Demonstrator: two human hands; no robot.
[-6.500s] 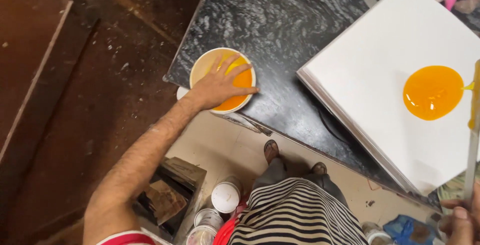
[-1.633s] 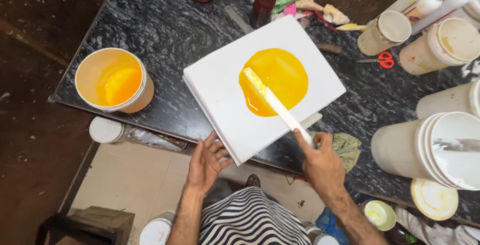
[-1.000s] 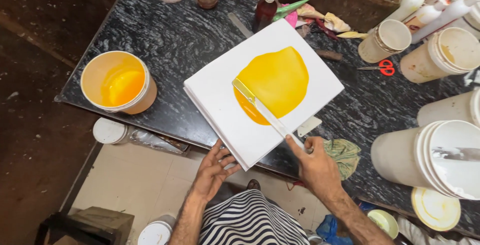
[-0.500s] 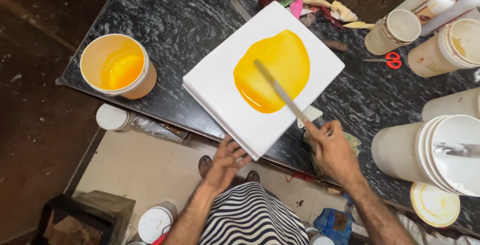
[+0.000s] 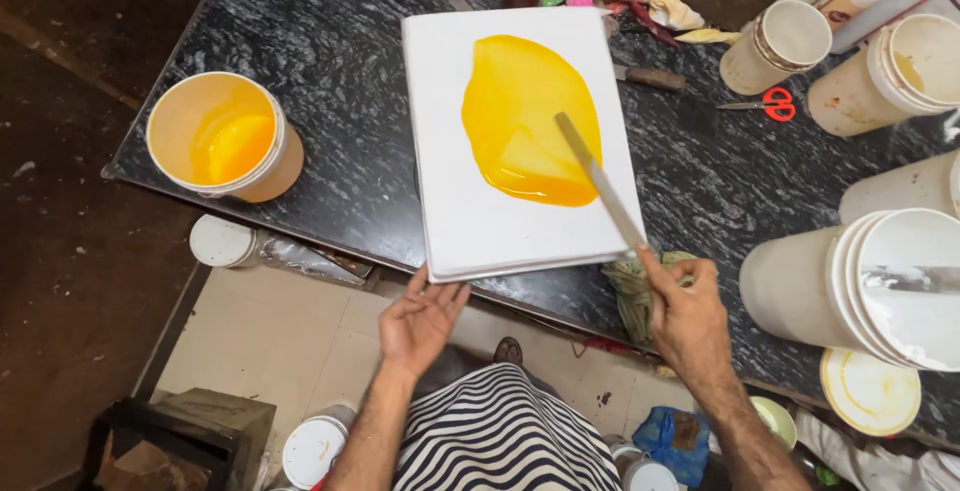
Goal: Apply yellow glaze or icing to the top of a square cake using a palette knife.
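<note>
A white square canvas (image 5: pixel 460 201) lies on the black stone table (image 5: pixel 330 51) with a pool of yellow paint (image 5: pixel 530 116) on it. My right hand (image 5: pixel 685 311) grips a long flat metal spatula (image 5: pixel 600 183) whose tip rests in the paint. My left hand (image 5: pixel 420 319) is under the canvas's near edge, fingers spread, touching it from below. A tub of yellow paint (image 5: pixel 225 141) stands at the table's left end.
Stacked white buckets (image 5: pixel 880 286) stand at the right, with cups (image 5: pixel 775 46), red-handled scissors (image 5: pixel 760 104), bottles and rags at the back. A crumpled cloth (image 5: pixel 635 286) lies by the table edge. Cans and lids sit on the floor below.
The canvas has turned from a diagonal to nearly square with me. The paint pool has spread wider. My right hand with the spatula has shifted right; my left hand stays at the near edge.
</note>
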